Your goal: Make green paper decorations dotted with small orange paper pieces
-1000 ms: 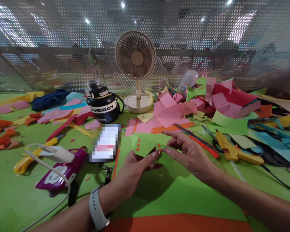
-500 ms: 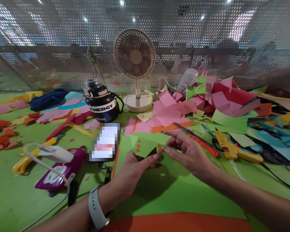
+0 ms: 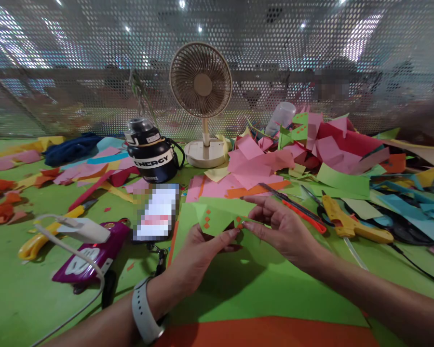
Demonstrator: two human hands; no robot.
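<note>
My left hand point(image 3: 206, 253) pinches a folded piece of green paper point(image 3: 219, 219) that carries small orange diamonds in two short columns. The thumb lies along its lower edge. My right hand point(image 3: 277, 224) is at the paper's right side, thumb and fingertips closed by the right column of diamonds; whether a small bit sits between them is too fine to see. Beneath both hands lies a large green sheet point(image 3: 275, 289), with an orange sheet point(image 3: 267, 332) showing under its near edge.
Left of my hands are a phone point(image 3: 155, 214), a purple power strip point(image 3: 97, 255) and a yellow cutter point(image 3: 50, 236). To the right lie a red-and-black cutter point(image 3: 304, 217) and a yellow glue gun point(image 3: 347, 224). Behind stand a bottle point(image 3: 154, 159), a fan point(image 3: 202, 86) and heaped paper scraps point(image 3: 253, 161).
Almost nothing differs. Both hands keep their places at the folded green paper, with only a slight shift of the right fingertips.
</note>
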